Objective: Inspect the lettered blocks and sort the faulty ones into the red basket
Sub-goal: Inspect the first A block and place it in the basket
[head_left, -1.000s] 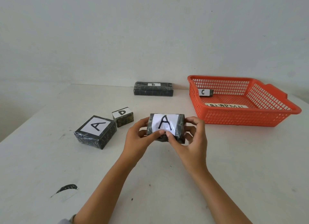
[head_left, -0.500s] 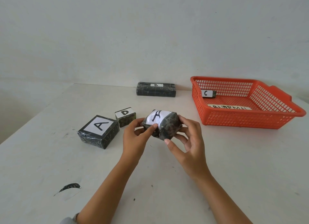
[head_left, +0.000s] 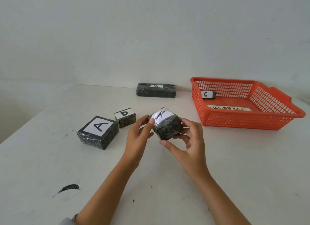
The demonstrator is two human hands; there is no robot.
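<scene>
The letter on the black block (head_left: 168, 130), gripped by curled fingers of the left hand (head_left: 136, 137) and right hand (head_left: 190, 146), is partly hidden and hard to read.

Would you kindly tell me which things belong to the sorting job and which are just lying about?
Job: held A block, gripped by left hand and right hand; second A block, D block, B block on the table; C block in the red basket.
Lying about: black smear on the table.
</scene>
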